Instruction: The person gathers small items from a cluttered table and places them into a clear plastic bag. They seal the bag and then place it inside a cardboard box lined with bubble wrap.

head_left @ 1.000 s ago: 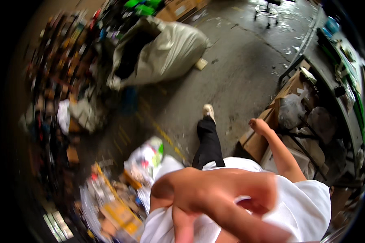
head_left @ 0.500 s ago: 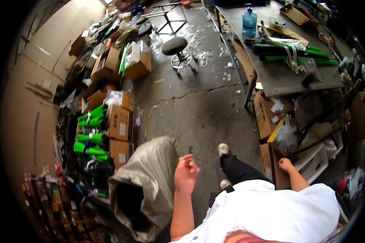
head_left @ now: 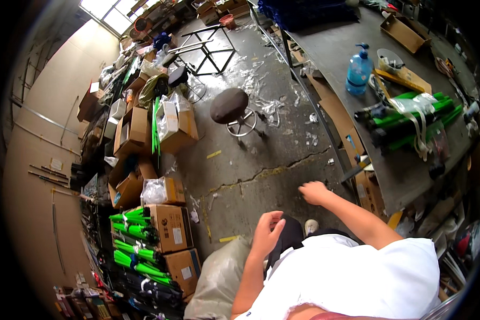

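My left hand (head_left: 266, 233) hangs in the air in front of my body, its fingers loosely bent and the thumb apart, with nothing in it. Below it, a pale woven sack (head_left: 220, 280) stands on the floor to the left. My right hand (head_left: 313, 192) is held out over the floor, its fingers curled in and nothing seen in them. It is nearest to the metal worktable (head_left: 376, 178), without touching it. On that table lie bundles of green and black folded fabric (head_left: 410, 120), tied with white straps, beside a blue pump bottle (head_left: 359, 71).
A round stool (head_left: 229, 105) on a wheeled base stands ahead. Along the left are cardboard boxes (head_left: 172, 228), with green bundles (head_left: 138, 224) beside them. A black metal frame (head_left: 210, 50) stands further off. Plastic scraps (head_left: 266, 96) litter the cracked floor.
The view has moved forward, and the stool and table are closer. My right hand has come from beside the boxes under the table to out ahead. The sack has slipped lower in view.
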The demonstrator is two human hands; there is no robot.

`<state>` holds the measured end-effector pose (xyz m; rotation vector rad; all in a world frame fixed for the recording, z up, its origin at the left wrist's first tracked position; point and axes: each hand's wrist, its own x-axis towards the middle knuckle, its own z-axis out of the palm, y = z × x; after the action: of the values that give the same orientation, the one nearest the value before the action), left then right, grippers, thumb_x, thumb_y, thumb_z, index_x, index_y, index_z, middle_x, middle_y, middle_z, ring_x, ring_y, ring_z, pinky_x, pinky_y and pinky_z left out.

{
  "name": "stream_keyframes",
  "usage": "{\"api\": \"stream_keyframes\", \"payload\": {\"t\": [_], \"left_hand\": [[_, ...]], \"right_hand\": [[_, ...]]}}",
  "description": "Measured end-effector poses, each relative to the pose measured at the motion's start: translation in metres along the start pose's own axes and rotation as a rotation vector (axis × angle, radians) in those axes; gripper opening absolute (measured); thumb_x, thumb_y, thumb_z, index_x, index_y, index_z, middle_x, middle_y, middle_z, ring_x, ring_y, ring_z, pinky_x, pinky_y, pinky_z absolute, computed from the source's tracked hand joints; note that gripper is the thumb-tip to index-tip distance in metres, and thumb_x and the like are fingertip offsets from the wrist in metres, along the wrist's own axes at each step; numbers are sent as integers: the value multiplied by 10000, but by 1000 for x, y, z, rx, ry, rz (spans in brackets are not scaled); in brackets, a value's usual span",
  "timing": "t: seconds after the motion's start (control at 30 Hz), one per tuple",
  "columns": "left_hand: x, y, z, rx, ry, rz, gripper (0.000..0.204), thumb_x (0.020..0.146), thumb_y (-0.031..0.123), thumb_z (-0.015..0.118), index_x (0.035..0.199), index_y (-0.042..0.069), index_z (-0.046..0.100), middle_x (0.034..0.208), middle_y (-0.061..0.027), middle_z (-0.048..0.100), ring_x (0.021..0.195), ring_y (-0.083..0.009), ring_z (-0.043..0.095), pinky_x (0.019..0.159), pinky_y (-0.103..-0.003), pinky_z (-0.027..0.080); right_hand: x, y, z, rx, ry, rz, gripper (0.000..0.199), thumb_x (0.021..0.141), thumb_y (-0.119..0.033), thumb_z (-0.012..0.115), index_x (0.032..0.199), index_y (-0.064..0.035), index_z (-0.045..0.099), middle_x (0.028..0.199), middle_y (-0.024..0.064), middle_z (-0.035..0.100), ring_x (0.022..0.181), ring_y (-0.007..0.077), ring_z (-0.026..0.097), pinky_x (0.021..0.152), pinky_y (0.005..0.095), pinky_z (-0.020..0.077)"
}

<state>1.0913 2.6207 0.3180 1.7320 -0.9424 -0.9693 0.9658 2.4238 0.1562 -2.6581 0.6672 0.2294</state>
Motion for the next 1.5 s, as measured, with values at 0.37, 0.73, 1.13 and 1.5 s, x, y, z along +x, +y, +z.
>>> {"api": "stream_keyframes", "payload": {"t": [0.37,0.73,1.13,1.5], "left_hand": [[339,46,-93,524,-155,445,253,799,237,637,1008,96,612,1071,-80,553,1041,-287,493,906,-406,352],[615,96,-141,784,-634,525,349,828,281,611,1122,98,567,1029,-118,578,950,-307,557,823,-378,446],[916,225,-134,676,-607,411,400,854,252,601,1191,50,524,1241,-153,490,1172,-304,452,978,-372,363],[1203,391,-16,705,-589,821,584,810,378,647,1226,4,478,1322,-215,410,1250,-338,381,1028,-397,321]], "right_hand": [[289,-6,-156,-202,-309,-130,144,839,-254,499,955,-212,573,1012,9,583,968,170,556,748,319,445],[372,196,-291,487,267,569,263,784,-212,587,999,-63,609,945,135,632,901,288,605,775,394,482],[500,549,-393,1774,1056,969,723,830,-448,570,1370,-64,280,1328,236,349,1190,335,402,1011,411,319],[541,684,-452,1890,1238,1140,900,764,-560,594,1398,-31,236,1253,225,414,1119,303,436,933,416,344]]}}
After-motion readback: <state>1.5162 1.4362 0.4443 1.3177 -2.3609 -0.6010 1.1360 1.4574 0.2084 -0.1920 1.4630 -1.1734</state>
